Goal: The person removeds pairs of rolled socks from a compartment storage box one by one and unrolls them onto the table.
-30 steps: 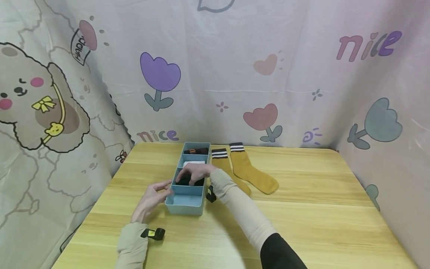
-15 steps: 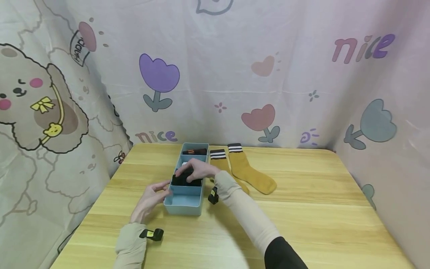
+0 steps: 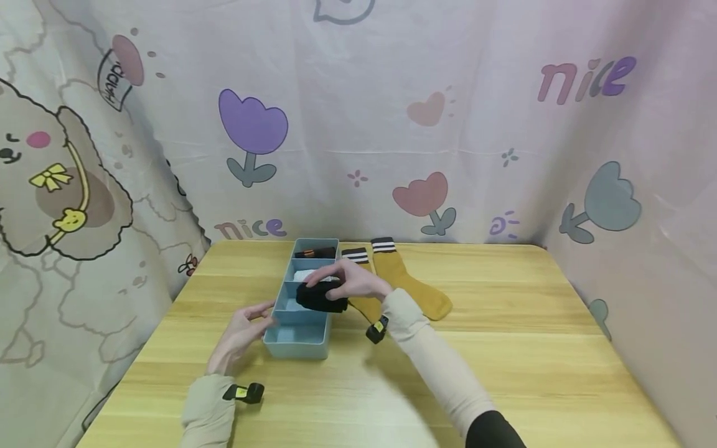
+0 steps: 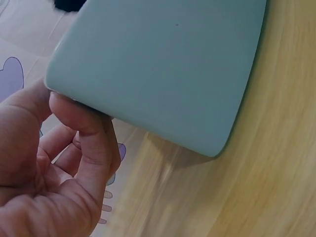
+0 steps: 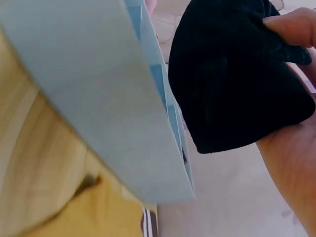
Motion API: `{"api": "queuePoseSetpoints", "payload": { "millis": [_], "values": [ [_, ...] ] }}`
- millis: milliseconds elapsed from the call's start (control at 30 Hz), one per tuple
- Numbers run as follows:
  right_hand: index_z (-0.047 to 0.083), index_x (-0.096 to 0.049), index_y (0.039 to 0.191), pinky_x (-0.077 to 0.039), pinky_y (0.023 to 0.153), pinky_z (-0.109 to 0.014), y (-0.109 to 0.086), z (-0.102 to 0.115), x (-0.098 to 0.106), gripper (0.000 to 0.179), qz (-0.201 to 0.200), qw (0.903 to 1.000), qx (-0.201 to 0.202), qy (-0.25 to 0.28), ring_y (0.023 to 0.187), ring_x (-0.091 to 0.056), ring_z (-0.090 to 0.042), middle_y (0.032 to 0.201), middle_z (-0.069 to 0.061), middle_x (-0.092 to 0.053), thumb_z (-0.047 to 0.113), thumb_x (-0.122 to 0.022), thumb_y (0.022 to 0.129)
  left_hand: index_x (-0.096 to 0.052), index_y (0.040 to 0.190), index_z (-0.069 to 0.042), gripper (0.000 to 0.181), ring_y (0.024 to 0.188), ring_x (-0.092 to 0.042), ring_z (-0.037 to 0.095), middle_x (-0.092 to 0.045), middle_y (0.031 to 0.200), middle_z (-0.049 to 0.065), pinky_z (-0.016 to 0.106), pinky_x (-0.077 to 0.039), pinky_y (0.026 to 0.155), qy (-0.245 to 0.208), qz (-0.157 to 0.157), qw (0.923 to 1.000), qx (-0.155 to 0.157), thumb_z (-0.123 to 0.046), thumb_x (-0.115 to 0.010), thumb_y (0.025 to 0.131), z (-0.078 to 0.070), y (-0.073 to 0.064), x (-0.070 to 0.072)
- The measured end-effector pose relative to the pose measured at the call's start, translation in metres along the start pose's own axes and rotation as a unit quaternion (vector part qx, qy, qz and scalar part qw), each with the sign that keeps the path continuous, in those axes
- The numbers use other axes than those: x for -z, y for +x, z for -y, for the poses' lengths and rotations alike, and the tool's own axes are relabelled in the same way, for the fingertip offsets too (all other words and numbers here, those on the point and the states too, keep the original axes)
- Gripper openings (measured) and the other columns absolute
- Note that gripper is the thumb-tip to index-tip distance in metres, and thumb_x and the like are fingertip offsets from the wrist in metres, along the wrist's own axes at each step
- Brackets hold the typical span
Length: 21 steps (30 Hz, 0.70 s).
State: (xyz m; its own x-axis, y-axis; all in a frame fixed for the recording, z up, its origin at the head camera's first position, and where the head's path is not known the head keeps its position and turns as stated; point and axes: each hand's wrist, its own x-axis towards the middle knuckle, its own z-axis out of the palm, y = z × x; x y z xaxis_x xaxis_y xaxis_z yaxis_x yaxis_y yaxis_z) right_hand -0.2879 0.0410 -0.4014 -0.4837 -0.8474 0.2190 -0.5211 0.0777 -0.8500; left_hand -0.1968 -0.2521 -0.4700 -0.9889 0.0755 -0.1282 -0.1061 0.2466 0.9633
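My right hand (image 3: 358,280) pinches a folded black sock (image 3: 322,297) between thumb and fingers, just above a light blue divided box (image 3: 297,351). In the right wrist view the sock (image 5: 232,84) is clear of the box's rim, its thick folds bunched under the thumb. My left hand (image 3: 242,330) grips the box's left side near its front; the left wrist view has the curled fingers (image 4: 94,153) at the rim corner. A white folded item (image 3: 304,275) and a dark item with orange marks (image 3: 316,253) lie in the farther compartments.
Two mustard socks with black-and-white striped cuffs lie flat right of the box; the farther sock (image 3: 411,280) partly lies beside the nearer sock (image 3: 366,308). A patterned curtain (image 3: 347,124) stands behind the wooden table (image 3: 504,348).
My right hand has lifted the black sock out of its compartment and moved it slightly right. The left hand has stayed at the box. The head view has shifted a little to the right.
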Motion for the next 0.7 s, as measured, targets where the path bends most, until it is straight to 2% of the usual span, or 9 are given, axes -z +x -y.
{"api": "queuePoseSetpoints", "payload": {
  "millis": [100, 200, 367, 567, 700],
  "values": [
    [-0.001, -0.07, 0.121, -0.044, 0.111, -0.032, -0.025, -0.003, 0.003, 0.04, -0.009, 0.9999, 0.007, -0.001, 0.133, -0.056, -0.023, 0.137, -0.017, -0.065, -0.004, -0.062, 0.082, -0.044, 0.145, 0.009, 0.06, 0.061, -0.053, 0.002, -0.061, 0.087, -0.005, 0.019, -0.049, 0.057, -0.001, 0.004, 1.0, -0.004, 0.001, -0.062, 0.089, 0.001, -0.001, 0.002],
    [0.0, -0.07, 0.12, -0.044, 0.112, -0.031, -0.053, -0.006, 0.005, 0.04, -0.027, 0.9996, -0.003, 0.005, 0.133, -0.057, -0.024, 0.136, -0.017, -0.065, -0.005, -0.061, 0.081, -0.043, 0.146, 0.01, 0.06, 0.061, -0.054, 0.002, -0.06, 0.087, -0.005, 0.019, -0.05, 0.057, -0.004, 0.004, 1.0, -0.005, 0.001, -0.062, 0.09, 0.002, -0.002, 0.004],
    [0.0, -0.07, 0.12, -0.048, 0.107, -0.029, -0.101, -0.018, 0.011, 0.039, -0.059, 0.9979, -0.02, 0.021, 0.129, -0.059, -0.018, 0.135, -0.019, -0.065, -0.006, -0.061, 0.082, -0.043, 0.145, 0.011, 0.059, 0.061, -0.055, 0.002, -0.06, 0.087, -0.006, 0.019, -0.05, 0.056, 0.004, 0.007, 0.9999, -0.012, 0.001, -0.061, 0.09, 0.002, -0.003, 0.007],
    [-0.006, -0.068, 0.119, -0.045, 0.107, -0.021, -0.156, -0.037, 0.022, 0.038, -0.122, 0.9921, -0.001, 0.028, 0.128, -0.058, -0.007, 0.132, -0.027, -0.063, -0.009, -0.061, 0.082, -0.043, 0.146, 0.01, 0.061, 0.063, -0.055, 0.002, -0.061, 0.086, -0.006, 0.02, -0.052, 0.06, 0.028, 0.011, 0.9995, -0.007, -0.001, -0.064, 0.09, -0.001, -0.003, 0.009],
    [-0.011, -0.067, 0.116, -0.046, 0.105, -0.019, -0.187, -0.046, 0.028, 0.037, -0.172, 0.9836, -0.003, 0.053, 0.124, -0.061, -0.006, 0.13, -0.031, -0.062, -0.014, -0.057, 0.08, -0.044, 0.146, 0.009, 0.062, 0.064, -0.052, 0.003, -0.058, 0.085, -0.004, 0.021, -0.052, 0.061, 0.067, 0.01, 0.9977, -0.006, -0.003, -0.067, 0.09, -0.011, -0.004, 0.007]
  ]
}}
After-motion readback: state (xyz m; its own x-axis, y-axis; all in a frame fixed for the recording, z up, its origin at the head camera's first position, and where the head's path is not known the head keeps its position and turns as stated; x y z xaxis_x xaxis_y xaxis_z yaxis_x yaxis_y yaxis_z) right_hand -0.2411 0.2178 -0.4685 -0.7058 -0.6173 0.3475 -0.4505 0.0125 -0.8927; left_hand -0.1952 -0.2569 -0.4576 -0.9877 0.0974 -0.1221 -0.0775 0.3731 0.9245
